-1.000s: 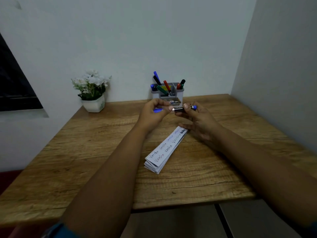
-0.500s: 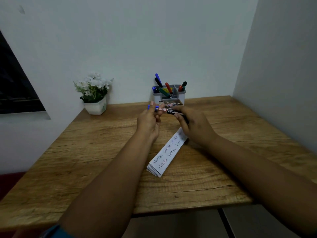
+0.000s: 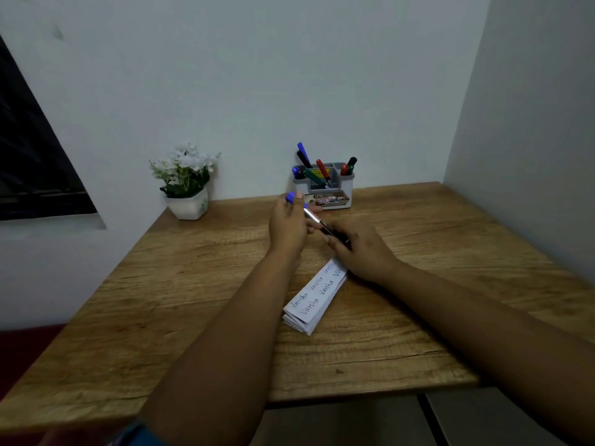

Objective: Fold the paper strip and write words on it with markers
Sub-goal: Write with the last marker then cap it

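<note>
A folded white paper strip (image 3: pixel 314 299) with handwritten words lies slantwise on the wooden desk (image 3: pixel 193 300). Above its far end my right hand (image 3: pixel 360 249) grips the dark barrel of a blue marker (image 3: pixel 317 222), which points up and left. My left hand (image 3: pixel 289 225) pinches the marker's blue cap (image 3: pixel 290 197) at its fingertips, apart from the barrel. The marker's tip is hidden behind my left hand. My right hand covers the strip's far end.
A grey pen holder (image 3: pixel 325 188) with several markers stands at the back of the desk against the wall. A white pot of white flowers (image 3: pixel 186 185) sits at the back left. A wall closes the right side; the desk's front edge is near me.
The marker was held level between both hands. It is now tilted, my left hand has lifted the blue cap off it, and my right hand has dropped lower over the strip.
</note>
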